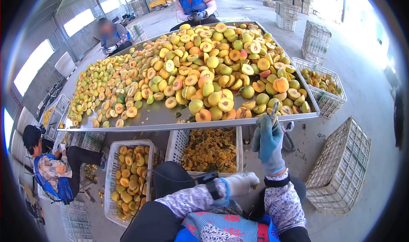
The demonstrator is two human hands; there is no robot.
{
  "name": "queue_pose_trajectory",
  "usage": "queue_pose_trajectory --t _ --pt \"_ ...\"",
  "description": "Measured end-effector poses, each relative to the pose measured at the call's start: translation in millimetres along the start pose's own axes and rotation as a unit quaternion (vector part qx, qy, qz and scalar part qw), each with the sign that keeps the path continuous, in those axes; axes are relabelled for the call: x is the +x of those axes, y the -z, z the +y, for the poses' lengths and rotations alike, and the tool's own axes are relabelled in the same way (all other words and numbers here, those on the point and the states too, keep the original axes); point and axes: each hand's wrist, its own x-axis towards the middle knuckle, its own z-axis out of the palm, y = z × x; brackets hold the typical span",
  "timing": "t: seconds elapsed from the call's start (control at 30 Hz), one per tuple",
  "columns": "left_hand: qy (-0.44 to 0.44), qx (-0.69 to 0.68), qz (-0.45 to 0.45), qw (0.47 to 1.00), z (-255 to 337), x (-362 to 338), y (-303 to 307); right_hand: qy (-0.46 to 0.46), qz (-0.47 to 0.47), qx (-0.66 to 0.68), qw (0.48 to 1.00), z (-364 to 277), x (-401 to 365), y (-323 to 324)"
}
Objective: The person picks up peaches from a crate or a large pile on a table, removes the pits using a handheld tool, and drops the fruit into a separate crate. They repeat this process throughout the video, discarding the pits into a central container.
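Observation:
My right hand (268, 142), in a teal-and-white glove, is closed around a small metal hand tool (275, 110) that points up near the table's front edge. My left hand (239, 185), in a pale glove, is low over my lap with its fingers curled. Something brownish-yellow shows at its fingertips, too blurred to name. Halved apricots (204, 88) with brown centres cover the metal table (179, 126) in front of me. Beneath the table edge, a white crate (172, 150) holds torn, darker apricot pieces (211, 150).
Left of my knees a white crate (111, 178) holds apricot halves. Another filled crate (330, 98) stands by the table's right end, and an upright crate (341, 169) beside me. Seated people (194, 3) are behind the table and at left (53, 169).

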Motion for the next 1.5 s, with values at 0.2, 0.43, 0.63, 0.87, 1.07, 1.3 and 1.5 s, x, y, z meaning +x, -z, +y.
queue_pose_trajectory --t 0.2,0.43,0.63,0.87,1.07,1.3,1.5 --pt "0.135 0.111 0.266 0.948 -5.5 -108.7 100.1 -0.021 -0.05 0.021 0.998 12.7 1.9 -12.4" --pt "0.117 0.129 0.564 0.807 -38.8 -59.6 246.5 -0.045 -0.046 0.004 0.998 22.3 4.9 -21.9" --pt "0.309 0.298 0.32 0.845 -93.4 9.0 309.7 -0.094 -0.048 -0.02 0.994 25.8 9.1 -28.1" --pt "0.386 0.255 0.366 0.807 -100.0 30.8 301.9 -0.062 -0.089 -0.078 0.991 36.9 7.8 -30.4" --pt "0.407 0.253 0.34 0.809 -92.1 23.4 301.3 -0.021 -0.122 -0.117 0.985 39.5 5.6 -25.3" --pt "0.402 0.168 0.353 0.828 -101.5 9.4 294.3 0.049 -0.164 -0.199 0.965 44.4 0.4 -23.1" --pt "0.383 0.166 0.414 0.809 -131.5 11.1 292.6 0.03 -0.071 0.001 0.997 17.6 0.8 -25.8"
